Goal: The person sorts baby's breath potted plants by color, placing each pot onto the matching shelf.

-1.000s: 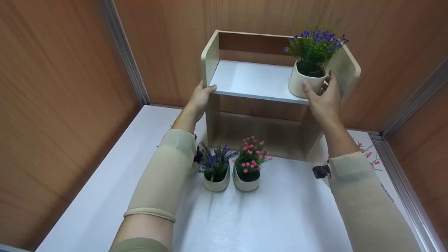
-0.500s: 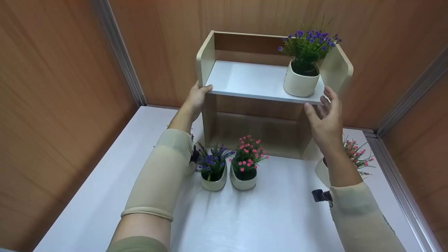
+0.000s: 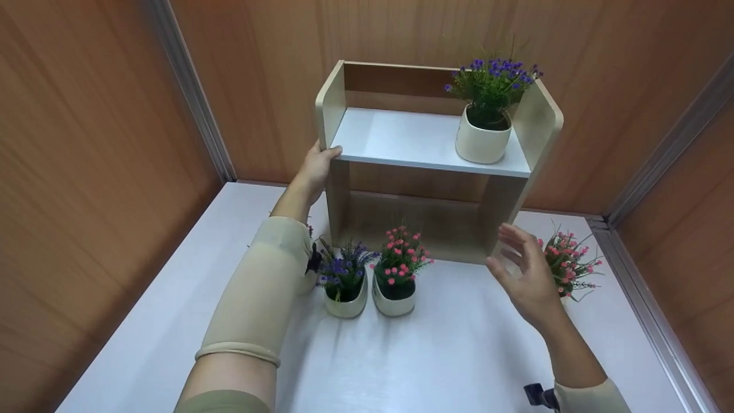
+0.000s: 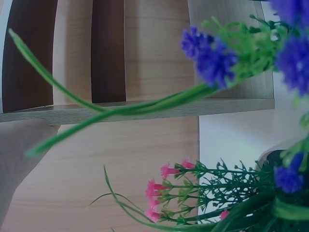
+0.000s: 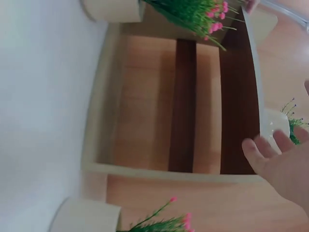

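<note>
A two-tier wooden shelf [image 3: 395, 135] with a white upper board stands against the back wall. My left hand [image 3: 314, 169] grips its left side panel at upper-board level, thumb on the board's front corner. On the right end of that board sits a white pot with purple flowers [image 3: 483, 143]. My right hand [image 3: 527, 281] is in the air in front of the shelf's lower right, holding nothing, fingers loosely bent. Just beyond it are pink flowers [image 3: 567, 261], whose pot is mostly hidden by the hand. In the right wrist view, the right hand [image 5: 285, 169] has its fingers spread.
A pot of purple flowers [image 3: 347, 304] and a pot of pink flowers [image 3: 394, 301] stand side by side on the white table [image 3: 447, 355] before the shelf. Another plant is mostly hidden behind the left forearm. Wooden walls [image 3: 103, 143] enclose the table.
My right hand has let go of the purple-flower pot on the upper board and moved down toward the pink flowers at right. My left hand keeps its grip on the shelf.
</note>
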